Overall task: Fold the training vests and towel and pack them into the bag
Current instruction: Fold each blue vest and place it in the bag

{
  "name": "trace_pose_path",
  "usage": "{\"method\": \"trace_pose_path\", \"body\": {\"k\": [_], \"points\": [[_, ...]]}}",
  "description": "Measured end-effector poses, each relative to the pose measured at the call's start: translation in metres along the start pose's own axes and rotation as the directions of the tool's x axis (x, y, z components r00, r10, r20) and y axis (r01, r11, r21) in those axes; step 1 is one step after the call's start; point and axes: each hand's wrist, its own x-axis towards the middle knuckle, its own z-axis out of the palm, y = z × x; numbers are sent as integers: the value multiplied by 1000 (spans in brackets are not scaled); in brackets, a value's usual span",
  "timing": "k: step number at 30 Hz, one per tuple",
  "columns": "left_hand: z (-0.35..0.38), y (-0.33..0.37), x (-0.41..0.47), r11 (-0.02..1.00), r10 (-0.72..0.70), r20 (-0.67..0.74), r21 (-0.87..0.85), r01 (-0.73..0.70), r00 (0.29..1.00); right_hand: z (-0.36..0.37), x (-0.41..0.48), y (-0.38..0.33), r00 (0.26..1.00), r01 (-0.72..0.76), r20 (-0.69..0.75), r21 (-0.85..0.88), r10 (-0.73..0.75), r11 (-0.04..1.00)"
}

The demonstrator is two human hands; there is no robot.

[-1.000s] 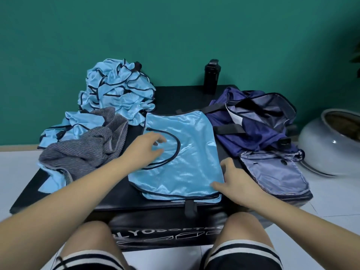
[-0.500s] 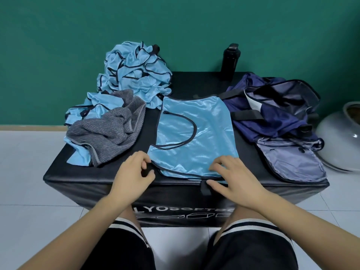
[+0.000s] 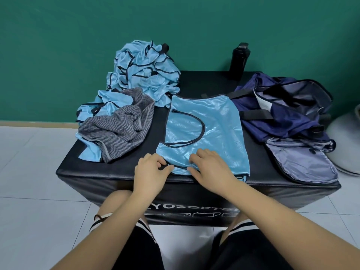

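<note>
Fold in hand on one vest — nothing judged packed yet.

The black padded box [image 3: 116, 173] serves as the work surface. The navy bag [image 3: 282, 117] lies unzipped on its right side, presumably to receive folded items; its contents cannot be made out. One blue vest [image 3: 206, 131] lies flat at centre, with its near hem at the box's front edge, laid out for folding. The pile of vests [image 3: 144, 71] sits crumpled at rear left, with the grey towel [image 3: 116, 129] heaped in front of it — both unfolded. The left hand [image 3: 150, 172] pinches the vest's near-left hem corner. The right hand [image 3: 212, 168], fingers curled, pinches the hem just beside it, likely to lift that edge.
</note>
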Motion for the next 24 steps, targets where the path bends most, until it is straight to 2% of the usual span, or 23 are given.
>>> {"method": "trace_pose_path", "body": {"k": [9, 14, 15, 17, 20, 24], "points": [[-2, -3, 0, 997, -71, 12, -43, 71, 997, -13, -11, 18, 999, 50, 3, -55, -50, 997], [-9, -6, -5, 997, 7, -15, -71, -8, 1000, -17, -13, 21, 993, 96, 77, -62, -91, 993], [-11, -6, -6, 997, 51, -25, -61, -53, 998, -19, -14, 21, 993, 95, 76, -55, -91, 994], [-16, -6, -7, 973, 229, -28, 39, -228, 973, -26, -18, 23, 996, 81, 46, -33, -79, 996], [-21, -10, -5, 843, 500, 90, 177, -508, 861, -41, -32, 37, 997, 69, 29, -20, -68, 997], [-20, -22, 2, 713, 627, 235, 211, -669, 743, -53, -60, 63, 995, 79, 62, -77, -74, 994]]}}
